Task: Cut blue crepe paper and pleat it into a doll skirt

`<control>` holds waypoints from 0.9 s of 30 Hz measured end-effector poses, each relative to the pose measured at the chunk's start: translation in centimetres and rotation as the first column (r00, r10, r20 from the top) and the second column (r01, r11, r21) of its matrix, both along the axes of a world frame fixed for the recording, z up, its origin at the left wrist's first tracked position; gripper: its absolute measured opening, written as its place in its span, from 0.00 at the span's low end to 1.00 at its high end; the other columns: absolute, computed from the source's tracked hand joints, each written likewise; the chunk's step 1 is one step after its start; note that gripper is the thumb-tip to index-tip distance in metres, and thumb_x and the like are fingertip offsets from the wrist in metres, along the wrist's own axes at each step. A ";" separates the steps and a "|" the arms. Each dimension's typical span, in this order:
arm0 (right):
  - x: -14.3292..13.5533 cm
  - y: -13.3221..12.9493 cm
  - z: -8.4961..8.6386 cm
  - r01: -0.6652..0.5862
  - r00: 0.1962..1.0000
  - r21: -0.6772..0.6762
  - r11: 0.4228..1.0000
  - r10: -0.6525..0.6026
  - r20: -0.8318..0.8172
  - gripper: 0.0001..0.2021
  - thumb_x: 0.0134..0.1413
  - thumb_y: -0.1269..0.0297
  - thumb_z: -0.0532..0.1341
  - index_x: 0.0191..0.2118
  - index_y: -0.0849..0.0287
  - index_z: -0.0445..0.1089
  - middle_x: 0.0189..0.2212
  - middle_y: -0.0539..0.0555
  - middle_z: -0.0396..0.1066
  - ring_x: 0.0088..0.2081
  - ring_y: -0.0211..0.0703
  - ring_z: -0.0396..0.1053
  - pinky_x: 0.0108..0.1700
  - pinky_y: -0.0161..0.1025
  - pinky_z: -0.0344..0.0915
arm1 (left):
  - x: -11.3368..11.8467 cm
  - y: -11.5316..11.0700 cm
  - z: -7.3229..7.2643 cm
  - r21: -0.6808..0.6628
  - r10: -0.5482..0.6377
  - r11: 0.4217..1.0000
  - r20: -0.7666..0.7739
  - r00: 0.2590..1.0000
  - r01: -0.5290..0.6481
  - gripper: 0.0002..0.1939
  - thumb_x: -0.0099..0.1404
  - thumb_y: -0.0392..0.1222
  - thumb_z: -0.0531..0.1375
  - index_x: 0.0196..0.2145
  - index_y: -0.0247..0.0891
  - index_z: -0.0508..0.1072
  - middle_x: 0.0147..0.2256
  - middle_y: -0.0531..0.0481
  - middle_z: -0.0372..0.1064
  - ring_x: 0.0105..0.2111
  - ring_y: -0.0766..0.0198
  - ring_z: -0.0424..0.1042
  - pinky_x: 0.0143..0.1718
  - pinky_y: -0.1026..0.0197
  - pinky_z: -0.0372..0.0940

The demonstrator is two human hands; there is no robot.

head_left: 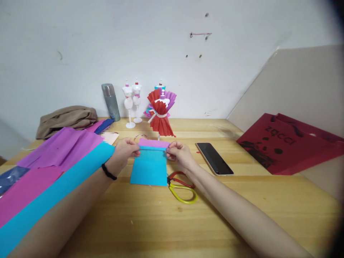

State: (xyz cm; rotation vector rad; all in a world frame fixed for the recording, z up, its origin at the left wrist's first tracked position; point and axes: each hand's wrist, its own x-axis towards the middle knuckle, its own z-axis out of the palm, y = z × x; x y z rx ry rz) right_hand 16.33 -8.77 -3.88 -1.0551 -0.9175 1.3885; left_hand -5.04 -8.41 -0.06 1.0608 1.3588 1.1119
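Between my two hands a folded strip of paper is stretched, with a purple paper [154, 143] band along the top and blue below it. Its left end is pinched by my left hand [126, 150], and its right end by my right hand [179, 154]. Just below the strip, a blue paper sheet [148, 172] rests on the table; whether it joins the held strip I cannot tell. Close to its right edge lie scissors [185, 191] with one red and one yellow handle, their blades hidden by the blue sheet.
Behind the hands stand white dress forms [129, 102], one wearing a red and purple paper dress [162, 120]. Purple crepe paper [64, 147] and a long blue paper roll [67, 186] lie left. A flask [111, 102], phone [215, 158] and red bag [290, 147] are around.
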 end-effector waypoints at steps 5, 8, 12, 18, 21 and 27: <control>0.2 0.2 -0.5 -0.038 0.999 0.042 0.998 0.039 -0.017 0.11 0.29 0.65 0.71 0.25 0.59 0.72 0.17 0.47 0.70 0.19 0.31 0.64 0.22 0.30 0.59 | -0.2 0.2 -0.2 0.112 -0.042 0.993 0.005 0.999 0.041 0.14 0.43 0.34 0.65 0.22 0.38 0.61 0.13 0.60 0.63 0.15 0.71 0.65 0.17 0.70 0.60; 0.3 0.5 -0.8 -0.039 0.999 0.064 0.997 0.039 -0.007 0.13 0.29 0.63 0.72 0.26 0.59 0.74 0.16 0.48 0.69 0.18 0.32 0.62 0.20 0.31 0.56 | -0.4 0.3 -0.3 0.159 -0.095 0.982 -0.038 0.995 0.100 0.13 0.42 0.38 0.65 0.22 0.38 0.62 0.14 0.58 0.65 0.16 0.71 0.65 0.18 0.69 0.60; 0.5 0.8 -1.2 -0.015 1.000 0.086 0.996 0.014 0.020 0.14 0.28 0.61 0.73 0.28 0.59 0.76 0.17 0.48 0.70 0.18 0.34 0.64 0.21 0.33 0.58 | -0.6 0.4 -0.6 0.217 -0.103 0.968 -0.117 0.988 0.127 0.10 0.44 0.42 0.66 0.22 0.36 0.70 0.17 0.56 0.67 0.18 0.71 0.65 0.21 0.67 0.63; 0.4 0.9 -1.3 0.020 0.997 0.115 0.993 -0.028 0.066 0.14 0.28 0.61 0.73 0.28 0.59 0.76 0.18 0.48 0.70 0.19 0.34 0.65 0.24 0.35 0.62 | -0.9 0.6 -1.1 0.252 -0.083 0.958 -0.219 0.972 0.139 0.10 0.48 0.41 0.67 0.31 0.36 0.79 0.18 0.54 0.69 0.19 0.68 0.65 0.22 0.65 0.63; 0.2 0.9 -1.3 0.032 0.995 0.127 0.991 -0.044 0.092 0.14 0.30 0.61 0.72 0.28 0.59 0.76 0.18 0.48 0.70 0.19 0.34 0.65 0.25 0.35 0.63 | -0.9 0.7 -1.4 0.287 -0.049 0.949 -0.278 0.959 0.132 0.10 0.50 0.39 0.65 0.32 0.35 0.79 0.21 0.52 0.72 0.21 0.67 0.67 0.24 0.64 0.64; 0.0 0.8 -1.6 0.052 0.984 0.161 0.986 -0.078 0.162 0.13 0.32 0.63 0.70 0.30 0.60 0.77 0.19 0.49 0.70 0.21 0.35 0.64 0.26 0.36 0.62 | -0.8 0.8 -2.1 0.388 0.034 0.901 -0.506 0.862 0.192 0.11 0.56 0.35 0.58 0.34 0.37 0.79 0.24 0.53 0.73 0.23 0.65 0.68 0.27 0.64 0.64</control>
